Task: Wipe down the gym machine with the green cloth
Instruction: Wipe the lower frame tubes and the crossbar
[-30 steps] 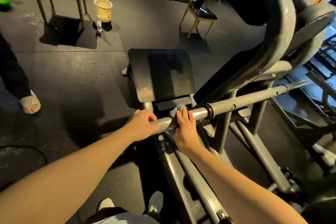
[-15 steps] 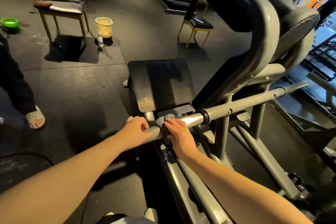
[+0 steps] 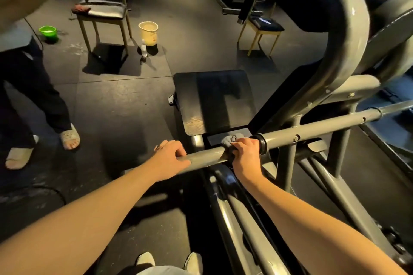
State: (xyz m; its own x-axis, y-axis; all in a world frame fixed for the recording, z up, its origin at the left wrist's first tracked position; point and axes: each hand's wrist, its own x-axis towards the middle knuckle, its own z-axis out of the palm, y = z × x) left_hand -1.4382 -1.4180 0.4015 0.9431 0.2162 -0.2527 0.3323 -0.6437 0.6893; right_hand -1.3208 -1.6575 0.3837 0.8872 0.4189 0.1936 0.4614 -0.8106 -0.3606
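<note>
Now | left hand (image 3: 171, 158) grips bar (image 3: 206, 156) | right hand (image 3: 245, 156) clutches cloth (image 3: 230, 139), mostly hidden

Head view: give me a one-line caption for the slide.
Right hand wraps a cloth around the machine's grey bar beside its collar; left hand grips the bar.

Dark rubber floor tiles (image 3: 125, 105) with thin seams fill the room, lit warmly from above, so the furniture throws hard shadows. Far left stands a chair (image 3: 105, 12) with a black seat, and a reddish rag (image 3: 81, 8) lies on it. A green bowl (image 3: 48, 31) sits left of it and a cream bucket (image 3: 148, 33) right of it, with a small bottle (image 3: 143, 50) just beside. A yellow-legged chair (image 3: 264, 25) stands far right. A bystander in pale slippers (image 3: 70, 137) stands at the left.
</note>
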